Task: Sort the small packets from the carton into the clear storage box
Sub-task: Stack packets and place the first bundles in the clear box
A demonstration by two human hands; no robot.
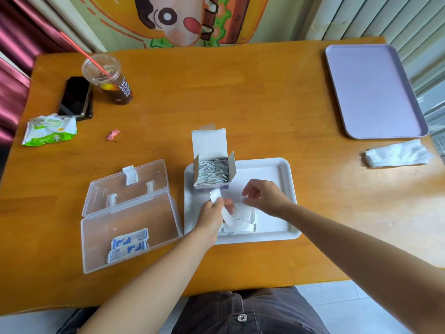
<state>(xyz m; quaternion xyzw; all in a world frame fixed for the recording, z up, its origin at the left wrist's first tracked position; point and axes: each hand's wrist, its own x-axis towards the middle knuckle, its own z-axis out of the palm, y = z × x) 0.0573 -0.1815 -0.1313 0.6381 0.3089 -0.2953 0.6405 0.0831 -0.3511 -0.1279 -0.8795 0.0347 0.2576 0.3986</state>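
Head view.

Containers: an open white cardboard carton (211,187) stands on the far left part of a white rectangular plastic tray (285,172), with its lid flap up. It is packed with small grey-white packets (212,171) standing on edge, too many to count. Just left of the tray is a clear plastic storage box (134,220) with its hinged lid laid open on the far side. It holds two blue-and-white flat packets (128,244), side by side in the near part. A loose pile of white packets (243,224) lies on the near half of the tray; the blur prevents a count.

Hands: the left hand (212,214) is over the tray's near left edge, its fingers curled around a bunch of white packets. The right hand (263,196) is over mid-tray. Its fingers are loosely curved with the tips at the pile's upper edge; I cannot tell if they pinch anything.

Surface: an orange-brown wooden tabletop (240,92).
- Far right: one lilac plastic tray (373,92), with a folded white tissue (397,154) nearer.
- Far left: one clear lidded cup of dark iced drink (110,80) with a red straw, and two stacked black phones (74,96) beside it.
- Also on the left: one green-and-white wipes pack (49,130) and one crumpled pink wrapper (112,135).

Room: a cartoon mural (168,18) on the far wall, a magenta curtain (14,44) on the left and pale slats on the right.
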